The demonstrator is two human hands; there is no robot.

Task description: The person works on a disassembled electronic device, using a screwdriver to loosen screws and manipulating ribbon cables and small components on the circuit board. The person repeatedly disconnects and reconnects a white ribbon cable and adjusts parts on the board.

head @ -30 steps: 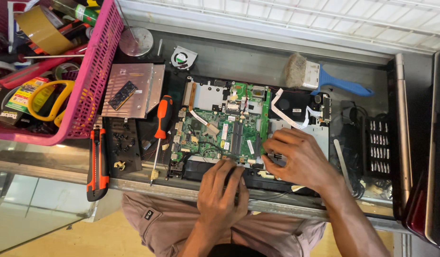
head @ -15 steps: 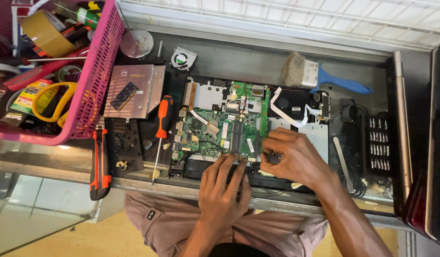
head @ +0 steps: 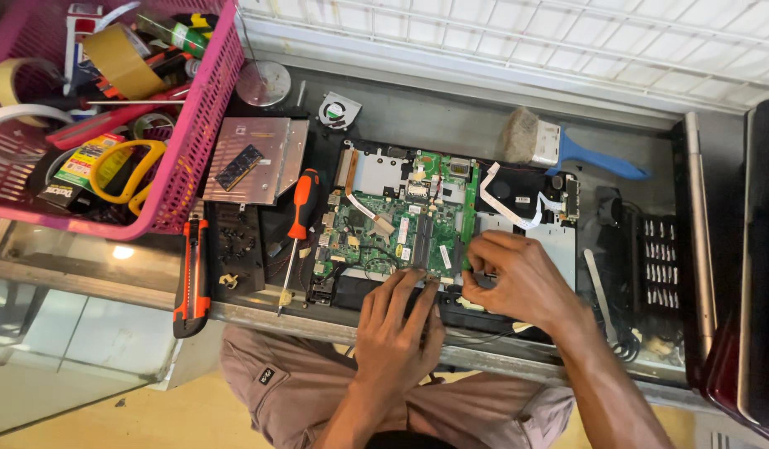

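Note:
An opened laptop base (head: 517,187) lies on the counter with its green circuit board (head: 393,224) exposed. My left hand (head: 397,320) rests flat on the near edge of the base, fingertips touching the board's lower rim. My right hand (head: 517,278) is curled at the board's right lower corner, fingers pinched on something small that I cannot make out. A white ribbon cable (head: 505,195) curls just beyond my right hand.
An orange-handled screwdriver (head: 300,220) and an orange utility knife (head: 192,274) lie left of the board. A metal drive (head: 251,158) and small fan (head: 339,110) sit behind. A pink basket (head: 206,125) holds tape rolls and yellow scissors. A blue-handled brush (head: 559,150) and a bit set (head: 655,262) lie right.
My left hand has slid forward slightly to the board's edge. My right hand stays at the board's right corner with little movement.

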